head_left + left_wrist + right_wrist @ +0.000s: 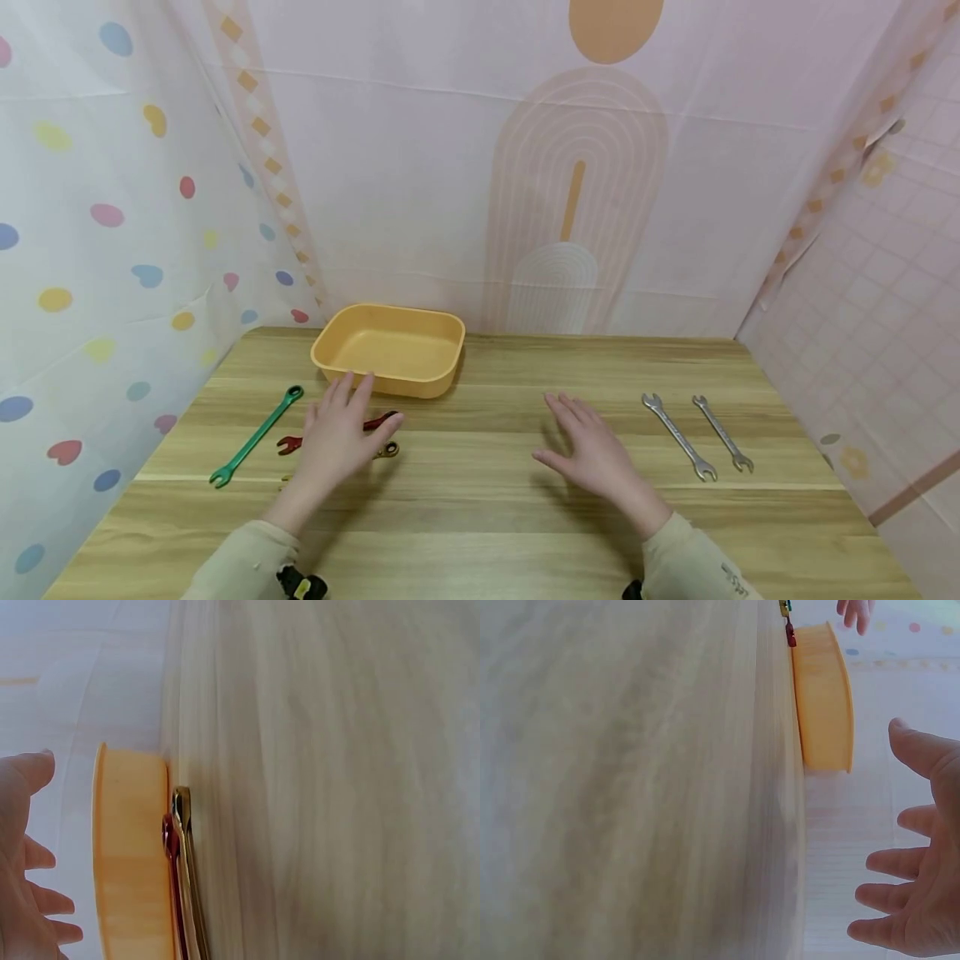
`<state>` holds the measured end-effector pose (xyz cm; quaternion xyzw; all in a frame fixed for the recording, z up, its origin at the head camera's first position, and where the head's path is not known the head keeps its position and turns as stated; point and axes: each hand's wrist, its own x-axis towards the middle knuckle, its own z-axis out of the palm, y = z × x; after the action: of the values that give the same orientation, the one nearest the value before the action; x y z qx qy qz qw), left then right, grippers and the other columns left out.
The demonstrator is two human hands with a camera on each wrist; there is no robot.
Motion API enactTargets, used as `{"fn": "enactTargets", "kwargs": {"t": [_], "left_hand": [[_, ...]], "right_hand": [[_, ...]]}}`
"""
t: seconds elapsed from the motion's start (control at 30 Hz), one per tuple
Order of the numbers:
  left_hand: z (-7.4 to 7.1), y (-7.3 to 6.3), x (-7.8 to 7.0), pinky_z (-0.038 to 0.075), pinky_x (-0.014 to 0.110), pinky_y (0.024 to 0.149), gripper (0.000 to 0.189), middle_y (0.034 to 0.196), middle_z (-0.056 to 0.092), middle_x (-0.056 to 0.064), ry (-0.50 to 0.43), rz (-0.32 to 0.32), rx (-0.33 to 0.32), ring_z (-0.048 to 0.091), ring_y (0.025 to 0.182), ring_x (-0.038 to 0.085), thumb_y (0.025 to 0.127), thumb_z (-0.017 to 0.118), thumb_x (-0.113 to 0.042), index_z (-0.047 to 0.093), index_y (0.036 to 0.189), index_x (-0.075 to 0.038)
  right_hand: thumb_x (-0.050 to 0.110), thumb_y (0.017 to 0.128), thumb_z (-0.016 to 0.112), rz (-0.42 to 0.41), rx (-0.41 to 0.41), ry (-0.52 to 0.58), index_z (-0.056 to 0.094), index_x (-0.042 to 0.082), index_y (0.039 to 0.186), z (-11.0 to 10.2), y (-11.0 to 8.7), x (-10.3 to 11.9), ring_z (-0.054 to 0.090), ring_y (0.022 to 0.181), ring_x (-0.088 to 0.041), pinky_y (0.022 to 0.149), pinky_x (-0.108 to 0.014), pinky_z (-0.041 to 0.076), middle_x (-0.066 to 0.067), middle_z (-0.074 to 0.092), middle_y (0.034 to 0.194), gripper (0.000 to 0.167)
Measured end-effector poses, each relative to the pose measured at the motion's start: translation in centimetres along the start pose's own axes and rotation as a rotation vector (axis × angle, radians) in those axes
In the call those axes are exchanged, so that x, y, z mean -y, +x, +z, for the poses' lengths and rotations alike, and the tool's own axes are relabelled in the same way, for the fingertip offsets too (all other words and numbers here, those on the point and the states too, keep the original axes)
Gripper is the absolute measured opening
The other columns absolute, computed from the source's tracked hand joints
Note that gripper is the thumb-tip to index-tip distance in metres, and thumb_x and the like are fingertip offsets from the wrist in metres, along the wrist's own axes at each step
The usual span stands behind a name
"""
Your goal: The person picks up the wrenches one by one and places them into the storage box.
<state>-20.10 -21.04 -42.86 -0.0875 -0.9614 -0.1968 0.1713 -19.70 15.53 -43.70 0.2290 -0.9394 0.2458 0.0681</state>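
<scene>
My left hand (pixel 337 437) hovers over the left part of the table, fingers spread and holding nothing. Beneath it lie a red wrench (pixel 288 445) and a gold wrench (pixel 387 450), both partly hidden by the hand in the head view. A longer green wrench (pixel 255 439) lies slantwise to their left. My right hand (pixel 592 450) is held above the table right of centre, its fingers extended and nothing in them. To its right, two silver wrenches lie side by side: a larger one (pixel 678 437) and a smaller one (pixel 722 432).
A yellow plastic basin (pixel 401 386) stands at the back left of the wooden table (pixel 480 508), just beyond my left fingertips. Patterned cloth (pixel 405 167) hangs behind the table and along both sides.
</scene>
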Motion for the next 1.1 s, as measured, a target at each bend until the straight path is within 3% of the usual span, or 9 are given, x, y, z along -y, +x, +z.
{"fn": "enactTargets", "kwargs": {"t": [0.3, 0.67, 1.1], "left_hand": [[-0.4, 0.4, 0.6, 0.019, 0.079, 0.100, 0.079, 0.145, 0.037, 0.035, 0.019, 0.023, -0.030, 0.031, 0.133, 0.053, 0.089, 0.070, -0.045, 0.043, 0.145, 0.003], [-0.1, 2.2, 1.5, 0.022, 0.073, 0.103, 0.073, 0.140, 0.045, 0.031, 0.077, 0.078, -0.096, 0.038, 0.128, 0.052, 0.084, 0.078, -0.039, 0.051, 0.140, 0.001], [-0.1, 3.3, 1.7, 0.023, 0.070, 0.103, 0.061, 0.136, 0.052, 0.027, 0.115, 0.101, -0.075, 0.042, 0.126, 0.047, 0.083, 0.081, -0.025, 0.058, 0.135, -0.002]], "right_hand": [[0.040, 0.090, 0.072, 0.028, -0.002, 0.044, 0.037, 0.004, 0.152, 0.1, 0.3, 0.0, 0.035, 0.137, -0.047, 0.110, -0.062, 0.028, -0.024, 0.041, 0.149, 0.080], [0.038, 0.090, 0.073, 0.031, -0.018, 0.089, 0.038, 0.003, 0.151, 0.4, 1.2, -0.2, 0.037, 0.137, -0.042, 0.111, -0.059, 0.029, -0.021, 0.043, 0.149, 0.078], [0.040, 0.091, 0.071, 0.050, -0.018, 0.142, 0.039, 0.002, 0.150, 0.7, 2.0, 0.0, 0.039, 0.136, -0.041, 0.110, -0.058, 0.031, -0.020, 0.043, 0.149, 0.078]]}}
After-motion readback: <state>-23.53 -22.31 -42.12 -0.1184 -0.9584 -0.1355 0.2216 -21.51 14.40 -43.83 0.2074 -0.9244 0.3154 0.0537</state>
